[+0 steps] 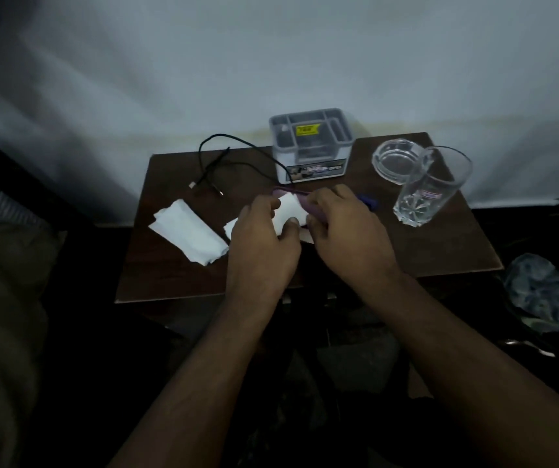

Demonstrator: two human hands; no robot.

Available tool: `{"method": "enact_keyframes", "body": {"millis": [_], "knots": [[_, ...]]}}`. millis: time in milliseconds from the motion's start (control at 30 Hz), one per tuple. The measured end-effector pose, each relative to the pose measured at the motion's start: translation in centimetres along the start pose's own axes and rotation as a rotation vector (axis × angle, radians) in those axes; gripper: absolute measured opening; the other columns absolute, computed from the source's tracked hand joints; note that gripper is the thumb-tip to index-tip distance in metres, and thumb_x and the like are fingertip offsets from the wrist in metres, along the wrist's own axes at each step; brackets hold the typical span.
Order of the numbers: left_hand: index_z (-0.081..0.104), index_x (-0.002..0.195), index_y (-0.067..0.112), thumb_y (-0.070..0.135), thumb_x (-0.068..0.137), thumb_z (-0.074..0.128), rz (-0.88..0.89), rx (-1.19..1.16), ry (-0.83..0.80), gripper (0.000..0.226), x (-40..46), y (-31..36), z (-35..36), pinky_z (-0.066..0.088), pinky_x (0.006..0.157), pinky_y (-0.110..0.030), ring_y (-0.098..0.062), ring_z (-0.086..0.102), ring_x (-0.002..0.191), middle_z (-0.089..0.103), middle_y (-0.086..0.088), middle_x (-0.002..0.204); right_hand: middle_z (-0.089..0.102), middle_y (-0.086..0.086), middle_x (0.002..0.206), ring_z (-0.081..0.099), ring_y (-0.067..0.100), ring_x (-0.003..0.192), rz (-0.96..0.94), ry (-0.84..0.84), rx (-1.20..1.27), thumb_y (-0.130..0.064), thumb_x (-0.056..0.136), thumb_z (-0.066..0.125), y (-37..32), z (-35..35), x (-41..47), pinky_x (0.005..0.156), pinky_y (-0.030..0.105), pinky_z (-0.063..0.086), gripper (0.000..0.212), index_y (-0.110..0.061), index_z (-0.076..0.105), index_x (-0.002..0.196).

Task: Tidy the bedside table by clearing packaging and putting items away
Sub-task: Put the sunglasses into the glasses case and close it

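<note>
On the dark wooden bedside table point(457, 238) my left hand point(264, 244) pinches a piece of white tissue point(289, 211) between thumb and fingers. Beside it my right hand point(345, 231) curls round a purple object point(291, 192) that lies against the same tissue; most of that object is hidden. A second folded white tissue point(188, 231) lies flat to the left. A small blue thing point(369, 201) peeks out behind my right hand.
A grey plastic organiser box point(311, 146) stands at the back centre, with a black cable point(224, 163) looped to its left. A glass ashtray point(394, 162) and a tall drinking glass point(433, 187) stand at the right. A crumpled plastic bag point(548, 288) lies off the table's right side.
</note>
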State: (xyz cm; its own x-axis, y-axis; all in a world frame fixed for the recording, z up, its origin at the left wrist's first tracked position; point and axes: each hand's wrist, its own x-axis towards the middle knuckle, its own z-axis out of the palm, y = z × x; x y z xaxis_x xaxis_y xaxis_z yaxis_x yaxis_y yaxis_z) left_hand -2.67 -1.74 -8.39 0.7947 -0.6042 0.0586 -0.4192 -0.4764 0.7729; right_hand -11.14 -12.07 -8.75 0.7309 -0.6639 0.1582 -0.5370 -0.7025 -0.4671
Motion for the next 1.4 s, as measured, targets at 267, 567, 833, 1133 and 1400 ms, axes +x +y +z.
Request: {"method": "enact_keyframes", "body": {"millis": [267, 567, 833, 1133, 1400], "knots": [[0.057, 0.131, 0.020, 0.021, 0.091, 0.066, -0.140, 0.115, -0.106, 0.041, 1.8, -2.7, -1.8, 0.048, 0.076, -0.030, -0.020, 0.064, 0.096, 0.066, -0.001, 0.106, 0.052, 0.008, 0.123, 0.062, 0.032, 0.104, 0.058, -0.249, -0.035, -0.032, 0.092, 0.070, 0.4, 2.6, 2.9, 0.085, 0.040, 0.050, 0.026, -0.019, 0.062, 0.113], [0.012, 0.161, 0.035, 0.032, 0.091, 0.062, -0.304, 0.006, -0.384, 0.086, 0.9, -3.5, -1.5, 0.036, 0.067, -0.009, -0.008, 0.059, 0.099, 0.066, 0.012, 0.122, 0.054, 0.011, 0.120, 0.062, 0.033, 0.101, 0.057, -0.289, -0.049, -0.035, 0.093, 0.068, -0.6, 3.6, 2.4, 0.084, 0.042, 0.051, 0.026, -0.015, 0.061, 0.108], [0.014, 0.163, 0.017, 0.045, 0.095, 0.061, -0.309, 0.113, -0.257, 0.088, 1.6, -3.7, -2.2, 0.039, 0.108, -0.036, -0.032, 0.042, 0.143, 0.043, -0.012, 0.158, 0.061, 0.003, 0.111, 0.063, 0.028, 0.101, 0.082, -0.355, -0.109, -0.033, 0.087, 0.074, -0.6, 3.2, 1.5, 0.078, 0.034, 0.046, 0.027, -0.031, 0.047, 0.092], [0.017, 0.161, 0.021, 0.050, 0.094, 0.063, -0.316, 0.142, -0.139, 0.086, 1.8, -3.8, -3.0, 0.043, 0.106, -0.043, -0.036, 0.050, 0.133, 0.053, -0.016, 0.146, 0.068, 0.005, 0.110, 0.066, 0.027, 0.100, 0.043, -0.471, -0.149, -0.030, 0.096, 0.064, -0.5, 2.4, 1.7, 0.079, 0.033, 0.051, 0.013, -0.026, 0.066, 0.108], [0.023, 0.149, 0.027, 0.057, 0.097, 0.053, -0.432, -0.108, -0.246, 0.067, 1.9, -3.4, -1.4, 0.052, 0.049, -0.026, -0.018, 0.073, 0.058, 0.074, -0.008, 0.080, 0.063, -0.006, 0.094, 0.062, 0.016, 0.091, 0.002, -0.654, -0.069, -0.026, 0.089, 0.075, 0.4, 0.5, 1.4, 0.078, 0.028, 0.047, 0.018, -0.030, 0.057, 0.086]]}}
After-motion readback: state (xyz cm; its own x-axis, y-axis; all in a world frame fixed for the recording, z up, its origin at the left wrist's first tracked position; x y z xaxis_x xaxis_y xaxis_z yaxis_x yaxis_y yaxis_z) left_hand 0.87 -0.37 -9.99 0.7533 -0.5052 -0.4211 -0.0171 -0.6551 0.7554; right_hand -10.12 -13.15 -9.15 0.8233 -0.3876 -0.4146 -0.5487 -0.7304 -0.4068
